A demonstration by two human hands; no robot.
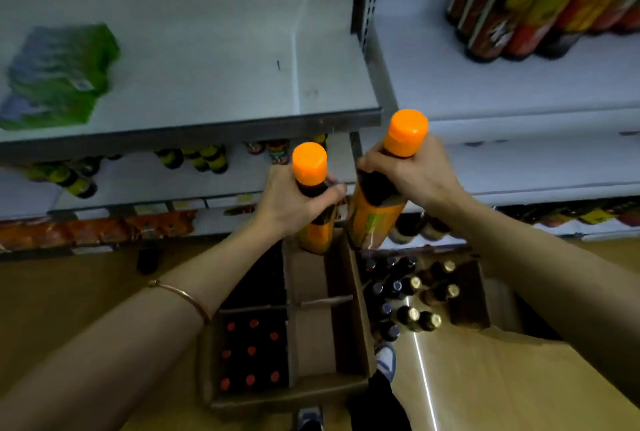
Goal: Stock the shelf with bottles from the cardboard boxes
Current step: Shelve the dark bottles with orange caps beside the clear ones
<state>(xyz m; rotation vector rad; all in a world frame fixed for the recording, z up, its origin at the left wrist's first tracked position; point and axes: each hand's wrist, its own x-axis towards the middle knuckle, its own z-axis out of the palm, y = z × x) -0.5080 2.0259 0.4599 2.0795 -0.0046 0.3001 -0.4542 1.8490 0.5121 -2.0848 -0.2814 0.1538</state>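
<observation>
Head view showed the open cardboard box (325,337) on the floor below my arms. My left hand (287,204) gripped one orange-capped bottle (311,188) by its neck, and my right hand (412,171) gripped another bottle (384,188) above it. Beyond them stood the white shelf (221,84).

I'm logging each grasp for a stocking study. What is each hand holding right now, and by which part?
Each holds one orange-capped bottle by the neck, just under the cap: left hand on the left bottle, right hand on the right bottle.
</observation>
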